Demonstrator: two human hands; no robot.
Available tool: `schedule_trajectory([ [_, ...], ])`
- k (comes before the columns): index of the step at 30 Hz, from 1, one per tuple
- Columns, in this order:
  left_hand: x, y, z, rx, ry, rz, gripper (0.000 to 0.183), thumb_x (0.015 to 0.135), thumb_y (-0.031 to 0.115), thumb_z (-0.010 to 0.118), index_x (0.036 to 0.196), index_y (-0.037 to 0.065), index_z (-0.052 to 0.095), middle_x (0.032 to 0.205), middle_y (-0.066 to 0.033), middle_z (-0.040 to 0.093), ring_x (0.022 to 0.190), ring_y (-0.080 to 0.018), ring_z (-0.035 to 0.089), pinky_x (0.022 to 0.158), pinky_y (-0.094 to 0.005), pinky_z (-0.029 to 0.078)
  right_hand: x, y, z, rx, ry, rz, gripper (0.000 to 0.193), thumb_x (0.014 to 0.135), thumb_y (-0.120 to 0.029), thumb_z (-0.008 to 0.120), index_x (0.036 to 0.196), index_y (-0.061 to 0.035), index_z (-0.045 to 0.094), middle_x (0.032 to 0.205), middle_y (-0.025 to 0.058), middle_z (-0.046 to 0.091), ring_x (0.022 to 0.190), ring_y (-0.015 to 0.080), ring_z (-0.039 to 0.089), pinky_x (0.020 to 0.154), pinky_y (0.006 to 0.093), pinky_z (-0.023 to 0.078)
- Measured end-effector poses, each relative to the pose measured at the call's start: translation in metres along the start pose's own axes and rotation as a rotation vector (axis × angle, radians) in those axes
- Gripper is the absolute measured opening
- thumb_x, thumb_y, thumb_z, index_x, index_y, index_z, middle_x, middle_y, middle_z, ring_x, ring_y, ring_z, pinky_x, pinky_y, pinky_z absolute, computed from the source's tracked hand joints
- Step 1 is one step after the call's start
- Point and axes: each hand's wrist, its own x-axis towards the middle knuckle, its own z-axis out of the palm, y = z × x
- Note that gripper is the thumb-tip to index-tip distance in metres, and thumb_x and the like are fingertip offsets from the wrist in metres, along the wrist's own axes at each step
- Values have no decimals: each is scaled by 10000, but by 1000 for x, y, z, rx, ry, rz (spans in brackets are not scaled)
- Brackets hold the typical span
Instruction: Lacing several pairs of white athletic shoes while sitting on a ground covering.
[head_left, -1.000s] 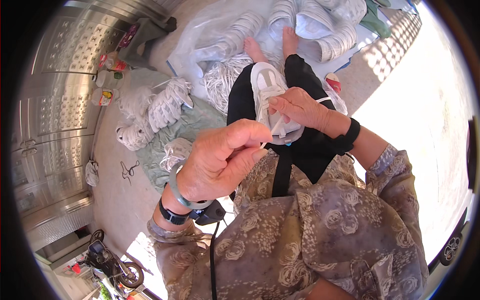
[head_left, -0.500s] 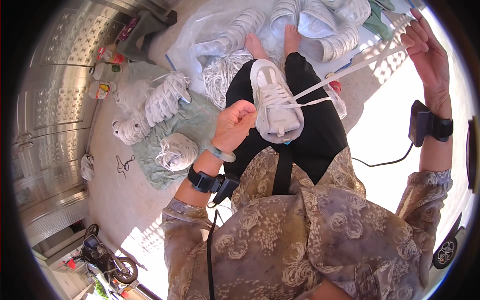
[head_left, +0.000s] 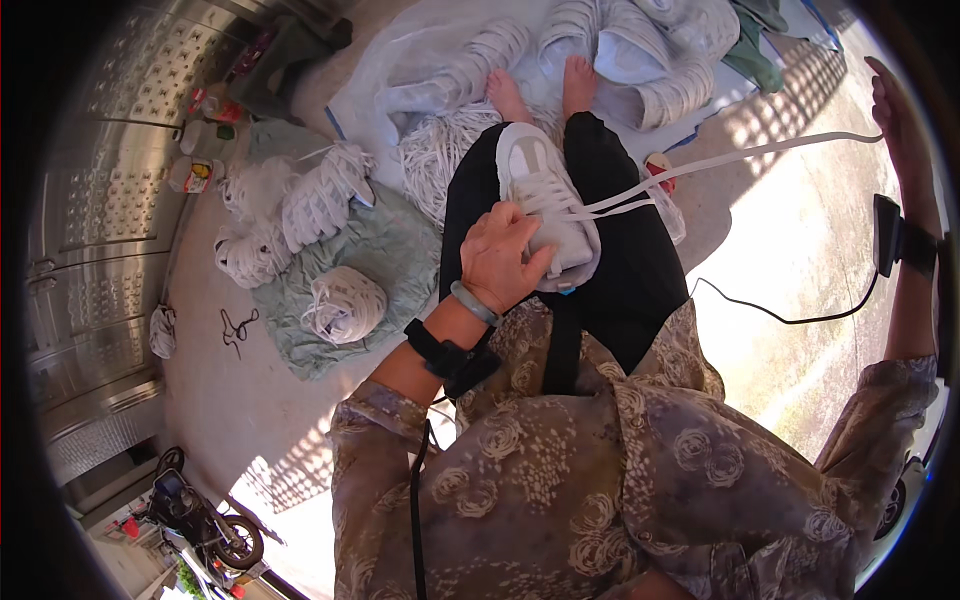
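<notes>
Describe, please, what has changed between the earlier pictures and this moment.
The right hand has swung far out to the right, drawing a white shoelace with it. The left hand, earlier pinching a lace, now rests on the white sneaker, which stays on the black trousers.

The left forearm (head_left: 425, 350) comes from the lower left, and the left hand (head_left: 497, 257) shows its back to the view, with fingers bent forward and the thumb (head_left: 540, 262) standing apart to the right. The right forearm (head_left: 910, 305) is stretched well out to the right side; the right hand (head_left: 902, 135) is near the rim, shadowed, its grip unclear.
</notes>
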Motion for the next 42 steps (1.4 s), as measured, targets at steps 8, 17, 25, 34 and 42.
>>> schedule_trajectory([
  [8, -6, 3, 1, 110, -69, -25, 275, 671, 164, 655, 920, 54, 618, 1048, -154, 521, 832, -319, 541, 721, -391, 440, -144, 75, 220, -170, -758, -88, 24, 818, -56, 493, 819, -33, 488, 651, 61, 547, 573, 128, 530, 504, 266, 423],
  [17, -6, -2, 12, 50, -22, -3, 257, 675, 123, 632, 923, 58, 618, 1084, -173, 514, 840, -330, 542, 733, -381, 446, -186, 94, 285, -694, -495, -642, 46, 703, -107, 564, 687, -81, 530, 686, 75, 524, 675, 257, 564, 612, 385, 430],
  [25, 1, 0, 16, 113, 19, 25, 118, 669, 111, 623, 774, 59, 608, 1025, -149, 533, 788, -318, 544, 682, -392, 443, -187, 102, 289, -775, -414, -701, 55, 690, -111, 561, 675, -83, 516, 673, 71, 519, 636, 246, 552, 590, 368, 404],
  [34, 6, 1, 17, 162, 12, 27, 68, 667, 114, 617, 712, 67, 596, 1040, -139, 537, 790, -309, 537, 667, -395, 436, -192, 110, 302, -877, -332, -765, 70, 655, -121, 559, 690, -90, 507, 677, 70, 511, 628, 232, 548, 583, 362, 376],
  [42, 5, 3, 17, 237, -7, 19, 87, 627, 128, 607, 639, 48, 578, 1089, -139, 533, 790, -295, 515, 647, -413, 422, -173, 112, 297, -669, -454, -759, 70, 640, -92, 567, 696, -98, 525, 693, 59, 518, 695, 228, 547, 676, 367, 351],
])
